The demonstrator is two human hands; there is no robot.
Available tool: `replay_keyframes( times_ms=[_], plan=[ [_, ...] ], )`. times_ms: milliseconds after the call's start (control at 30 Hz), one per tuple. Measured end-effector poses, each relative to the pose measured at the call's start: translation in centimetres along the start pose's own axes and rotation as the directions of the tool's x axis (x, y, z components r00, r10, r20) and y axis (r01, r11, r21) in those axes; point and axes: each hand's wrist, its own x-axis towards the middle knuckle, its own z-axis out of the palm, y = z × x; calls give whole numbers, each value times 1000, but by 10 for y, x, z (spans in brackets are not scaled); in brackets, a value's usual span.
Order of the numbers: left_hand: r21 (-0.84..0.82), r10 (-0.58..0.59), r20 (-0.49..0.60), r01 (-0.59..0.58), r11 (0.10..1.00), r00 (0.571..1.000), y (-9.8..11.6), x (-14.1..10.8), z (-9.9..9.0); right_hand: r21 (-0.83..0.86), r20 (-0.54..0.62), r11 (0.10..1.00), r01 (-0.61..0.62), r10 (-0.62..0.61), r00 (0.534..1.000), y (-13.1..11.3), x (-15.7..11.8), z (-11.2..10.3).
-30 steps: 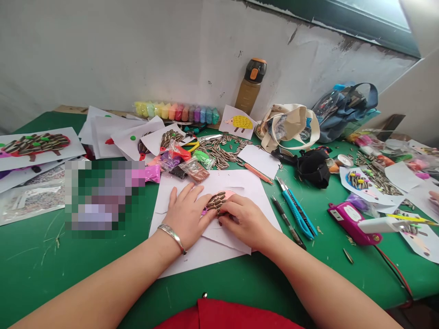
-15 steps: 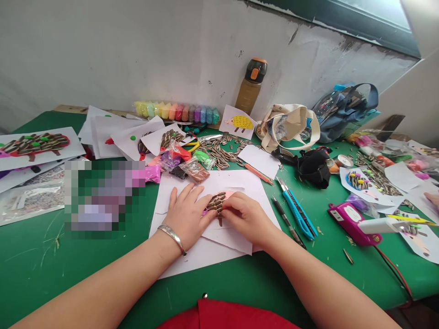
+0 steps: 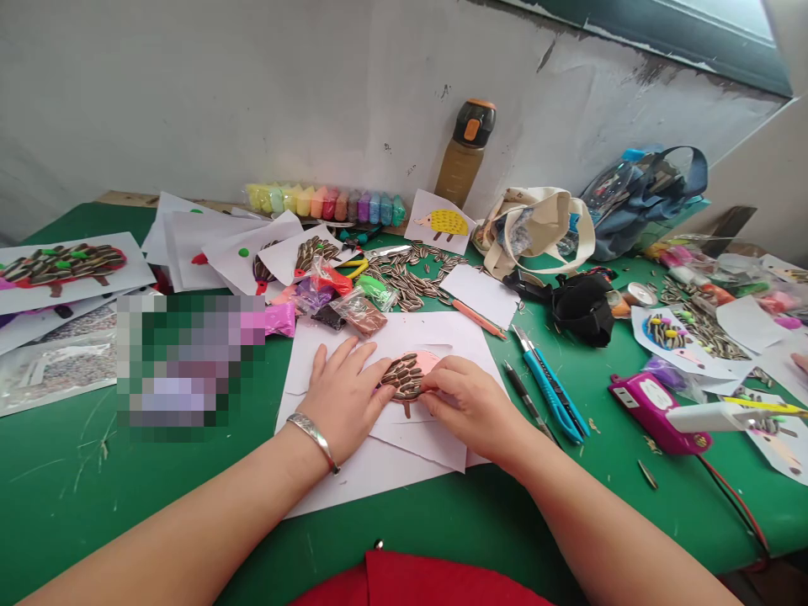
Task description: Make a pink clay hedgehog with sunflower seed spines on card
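Note:
A small hedgehog picture of pink clay [image 3: 424, 360], partly covered with striped sunflower seeds [image 3: 402, 376], lies on white paper [image 3: 379, 467]. Spread across the paper at its left side is my left hand [image 3: 346, 396], open, its thumb touching the seeded part. My right hand [image 3: 464, 404] is closed in a pinch at the right end of the seed rows. Its fingertips press on a sunflower seed that they mostly hide. A brown clay leg [image 3: 407, 410] shows below the seeds. The picture's left end is under my left fingers.
Bagged clay [image 3: 359, 313] and a seed pile [image 3: 410, 278] lie behind the paper. To the right are a pen [image 3: 527, 396], a blue utility knife [image 3: 552, 387] and a magenta glue-gun-like device [image 3: 660, 417]. Finished pictures [image 3: 63, 265] lie left. Another person's hand [image 3: 800, 362] shows far right.
My right hand has drawn slightly to the right, so more of the pink clay and the seed rows show. My left hand stays in place. The view has shifted a little.

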Motion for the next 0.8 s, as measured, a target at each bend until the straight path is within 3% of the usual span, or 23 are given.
replay_keyframes(
  times_ms=[200, 800],
  plan=[
    [-10, 15, -21, -16, 1000, 1000, -1, -1, 1, -49, -7, 994, 101, -101, 995, -4, 4, 16],
    [-10, 0, -25, 0, 1000, 1000, -1, 0, 4, -167, -55, 983, 73, -83, 995, -8, 9, 32]
  ],
)
